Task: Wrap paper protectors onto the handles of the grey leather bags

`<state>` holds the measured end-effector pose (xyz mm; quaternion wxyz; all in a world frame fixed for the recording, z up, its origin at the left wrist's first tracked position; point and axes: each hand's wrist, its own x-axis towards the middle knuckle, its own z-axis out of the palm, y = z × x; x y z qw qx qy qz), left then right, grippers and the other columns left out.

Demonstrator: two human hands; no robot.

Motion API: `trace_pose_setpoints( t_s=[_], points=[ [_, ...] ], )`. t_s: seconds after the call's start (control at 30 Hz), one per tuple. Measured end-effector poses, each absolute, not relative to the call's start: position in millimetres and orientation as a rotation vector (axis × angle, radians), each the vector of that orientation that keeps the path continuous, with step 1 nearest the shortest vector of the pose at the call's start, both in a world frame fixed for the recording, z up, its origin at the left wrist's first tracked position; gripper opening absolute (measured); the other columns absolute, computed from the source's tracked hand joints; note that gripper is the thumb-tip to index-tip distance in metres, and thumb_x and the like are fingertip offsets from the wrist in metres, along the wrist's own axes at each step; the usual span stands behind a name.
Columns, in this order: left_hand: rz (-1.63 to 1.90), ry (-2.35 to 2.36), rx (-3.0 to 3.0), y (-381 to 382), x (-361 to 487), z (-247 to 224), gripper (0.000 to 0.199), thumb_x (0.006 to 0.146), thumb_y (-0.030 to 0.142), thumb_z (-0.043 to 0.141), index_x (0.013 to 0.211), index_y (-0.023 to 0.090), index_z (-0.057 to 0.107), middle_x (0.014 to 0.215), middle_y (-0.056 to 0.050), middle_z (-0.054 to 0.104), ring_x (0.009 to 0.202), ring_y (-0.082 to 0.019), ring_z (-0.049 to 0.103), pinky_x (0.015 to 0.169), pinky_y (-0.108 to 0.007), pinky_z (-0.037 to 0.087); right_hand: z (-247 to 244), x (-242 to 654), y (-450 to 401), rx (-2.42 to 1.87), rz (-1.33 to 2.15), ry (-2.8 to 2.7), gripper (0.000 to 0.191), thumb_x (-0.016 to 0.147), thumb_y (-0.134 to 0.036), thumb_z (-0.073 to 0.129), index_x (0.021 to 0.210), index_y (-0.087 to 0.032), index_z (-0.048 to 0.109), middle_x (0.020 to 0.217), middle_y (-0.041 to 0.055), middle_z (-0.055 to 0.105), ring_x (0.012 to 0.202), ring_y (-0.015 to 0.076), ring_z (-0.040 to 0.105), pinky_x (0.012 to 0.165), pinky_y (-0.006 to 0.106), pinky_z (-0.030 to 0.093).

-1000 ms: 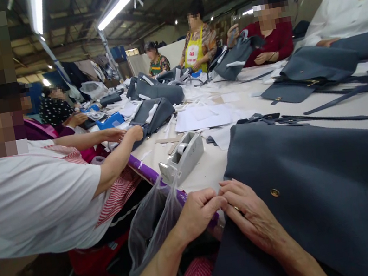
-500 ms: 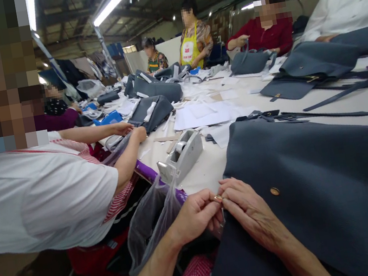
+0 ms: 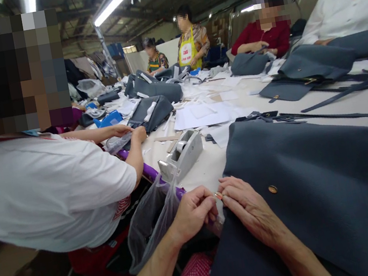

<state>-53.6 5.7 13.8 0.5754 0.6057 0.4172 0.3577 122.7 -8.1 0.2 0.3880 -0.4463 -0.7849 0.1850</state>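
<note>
As my two hands meet at the table's near edge, a small gold-coloured piece (image 3: 218, 195) sits between them, pinched at the fingertips of my right hand (image 3: 246, 205). My left hand (image 3: 193, 212) is just beside it, fingers curled and thumb drawn in; whether it grips anything I cannot tell.

The dark blue-grey bag (image 3: 311, 159) lies flat on the white table (image 3: 206, 174), to the right, its lower part reaching over the near edge. My right hand and forearm lie over its left side. A round gold-coloured fitting (image 3: 272, 189) is set in its face, just right of that hand.

Ahead of my left hand stands a grey tape dispenser (image 3: 183, 154); a translucent plastic bag (image 3: 150, 231) hangs close to it, by the purple-covered edge (image 3: 149, 171). Loose papers (image 3: 197, 116) lie beyond. To the left, I note a co-worker in a white shirt (image 3: 82, 183), arms extended towards another dark bag (image 3: 151, 113).
</note>
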Motion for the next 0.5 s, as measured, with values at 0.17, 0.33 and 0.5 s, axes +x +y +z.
trace_pose_setpoints(
  t_s=[0.17,0.33,0.5],
  points=[
    [0.676,1.112,1.802,-6.6,-84.1,23.7,0.039,0.091,0.033,0.045,0.055,0.017,0.046,0.05,0.004,0.047,0.048,-0.008,0.042,0.051,-0.02,0.034,4.3,122.9,-9.5,-1.132,0.479,-1.985,0.024,0.097,-0.028,0.04,0.085,-0.025,0.062,0.1,0.0044,0.067,0.114,0.0225,0.055,0.104,0.045,0.039],
    [0.407,1.143,2.1,-30.6,-131.5,23.4,0.017,0.081,0.013,0.049,0.086,0.019,0.064,0.085,-0.001,0.066,0.08,-0.015,0.058,0.077,-0.025,0.044,0.9,120.5,-7.1,-1.098,0.412,-2.012,0.019,0.095,-0.025,0.048,0.094,-0.024,0.067,0.103,0.0047,0.071,0.114,0.0226,0.058,0.106,0.047,0.038],
    [0.198,1.186,2.166,-54.8,-154.3,-2.8,0.025,0.083,0.014,0.049,0.097,0.021,0.068,0.102,-0.004,0.069,0.097,-0.019,0.062,0.091,-0.033,0.047,9.6,117.2,-16.8,-1.179,0.438,-1.91,0.03,0.093,-0.025,0.049,0.12,-0.022,0.062,0.121,0.0081,0.066,0.118,0.0227,0.057,0.107,0.046,0.039]
  ],
)
